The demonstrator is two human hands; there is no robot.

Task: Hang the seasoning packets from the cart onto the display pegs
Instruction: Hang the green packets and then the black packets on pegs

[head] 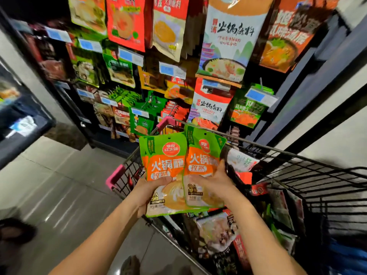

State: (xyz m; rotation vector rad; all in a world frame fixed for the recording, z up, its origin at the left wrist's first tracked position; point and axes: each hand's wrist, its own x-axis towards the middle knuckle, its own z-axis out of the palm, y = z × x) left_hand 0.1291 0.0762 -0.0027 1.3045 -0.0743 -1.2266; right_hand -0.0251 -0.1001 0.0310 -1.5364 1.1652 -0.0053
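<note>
— What do we have nearest us?
— Our left hand (151,187) grips a green-and-orange seasoning packet (164,155), thumb across its front. Our right hand (210,179) lays its fingers on a second matching packet (202,149) that overlaps the first. Whether it clamps it, we cannot tell.
— And beyond?
— Both packets are above the wire shopping cart (297,161), with loose packets (214,231) heaped inside. Farther off, the display rack (224,42) hangs full, with price tags (170,69) between rows.

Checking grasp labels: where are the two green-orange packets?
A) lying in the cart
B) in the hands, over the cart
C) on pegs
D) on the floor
B: the left hand grips the left packet and the right hand holds the right packet, both raised over the cart.
</note>
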